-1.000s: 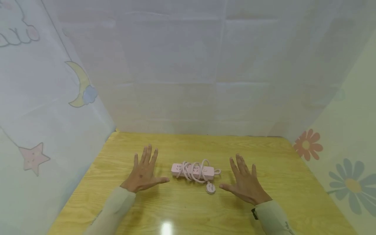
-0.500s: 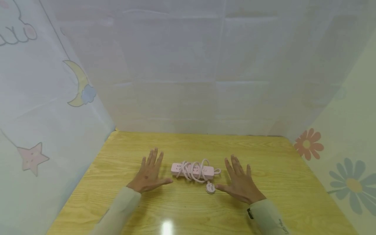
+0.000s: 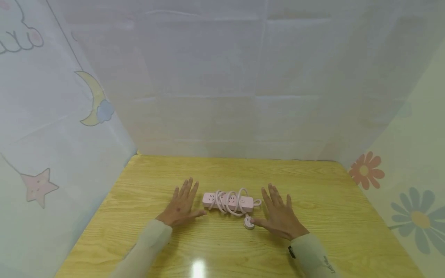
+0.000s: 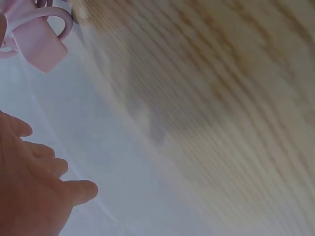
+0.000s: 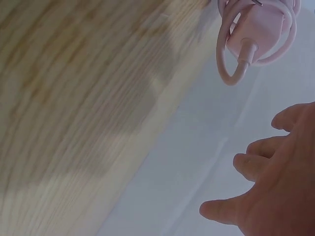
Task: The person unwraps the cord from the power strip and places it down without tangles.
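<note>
A pink power strip lies on the wooden table, its cord wound loosely around it in several turns. The round plug rests just in front of the strip's right end, prongs upward. My left hand is left of the strip, fingers spread and straight, thumb pointing toward the strip's left end. On the other side my right hand is spread the same way, and its thumb tip overlaps the plug's edge in the head view. Neither hand holds anything. In the right wrist view the cord leaves the strip's end in a loop.
The yellowish wooden table has a light reflection at its front. A pale hanging sheet stands behind it. Patterned sheets flank both sides, with a moon and star on the left and flowers on the right.
Both hands have moved inward toward the power strip, the left one to the right and the right one to the left. The strip, cord and plug have stayed in place.
</note>
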Demonstrator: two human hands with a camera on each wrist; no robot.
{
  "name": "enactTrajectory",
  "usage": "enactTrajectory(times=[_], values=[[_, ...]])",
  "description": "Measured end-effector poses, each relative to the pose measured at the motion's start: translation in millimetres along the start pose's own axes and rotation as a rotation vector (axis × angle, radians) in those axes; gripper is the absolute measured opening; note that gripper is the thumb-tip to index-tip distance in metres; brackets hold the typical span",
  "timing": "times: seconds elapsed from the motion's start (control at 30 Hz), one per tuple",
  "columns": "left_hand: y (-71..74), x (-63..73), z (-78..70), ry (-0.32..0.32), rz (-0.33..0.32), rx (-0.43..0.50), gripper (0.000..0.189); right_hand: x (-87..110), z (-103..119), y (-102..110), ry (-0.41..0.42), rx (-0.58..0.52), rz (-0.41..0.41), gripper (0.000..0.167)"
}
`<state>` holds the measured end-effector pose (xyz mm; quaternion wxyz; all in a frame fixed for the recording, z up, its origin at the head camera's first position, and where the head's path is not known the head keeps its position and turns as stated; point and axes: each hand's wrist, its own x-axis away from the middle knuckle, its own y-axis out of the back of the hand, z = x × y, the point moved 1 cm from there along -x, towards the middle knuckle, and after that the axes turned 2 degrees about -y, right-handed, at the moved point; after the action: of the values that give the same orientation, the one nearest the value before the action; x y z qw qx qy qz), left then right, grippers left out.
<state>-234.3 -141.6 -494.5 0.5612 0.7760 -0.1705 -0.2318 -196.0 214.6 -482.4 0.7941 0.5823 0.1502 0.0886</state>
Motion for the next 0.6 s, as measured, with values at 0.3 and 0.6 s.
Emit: enactTrajectory(times=[0.3, 0.6], values=[[-4.4, -4.0, -3.2, -0.05, -0.029, -0.039, 0.093, -2.5, 1.5, -2.2, 0.012, -0.015, 0.002, 0.108], [-9.0, -8.4, -8.8, -0.025, 0.034, -0.001, 0.08, -4.7, 2.0, -10.4, 0.012, -0.018, 0.009, 0.107]])
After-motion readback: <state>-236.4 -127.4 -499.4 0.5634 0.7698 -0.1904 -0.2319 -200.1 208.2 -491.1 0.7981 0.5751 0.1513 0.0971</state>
